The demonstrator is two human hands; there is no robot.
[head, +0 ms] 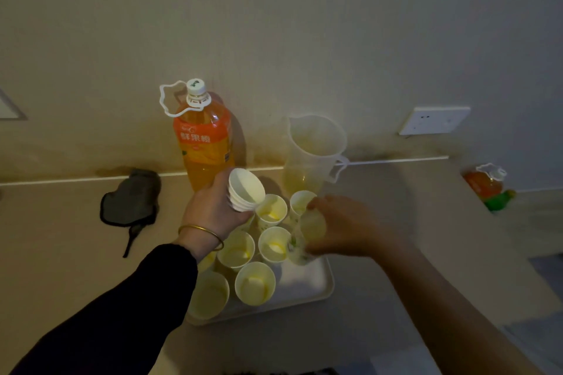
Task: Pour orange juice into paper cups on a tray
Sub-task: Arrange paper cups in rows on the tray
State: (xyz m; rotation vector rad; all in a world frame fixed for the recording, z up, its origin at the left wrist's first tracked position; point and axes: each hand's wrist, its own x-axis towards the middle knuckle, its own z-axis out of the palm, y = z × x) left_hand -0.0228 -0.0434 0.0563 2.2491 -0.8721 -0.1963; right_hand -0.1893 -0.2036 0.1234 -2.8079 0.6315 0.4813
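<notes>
— Fingers?
— My left hand curls its fingers round a nested cup stack; my right hand grips one paper cup at the tray, mid-frame.
— Handling?
— Thin, light, crushable: hold the walls gently. The juice bottle, upper centre, looks heavy; take its waist.

The tray is crammed with cups across its left and middle, only the near right corner is bare. Back edge is blocked: tall bottle and pitcher stand just behind it. Plus the left hand holding a cup stack and the right hand gripping one cup hang over the far rows. Open surface right of the tray; dark cloth well off left.
</notes>
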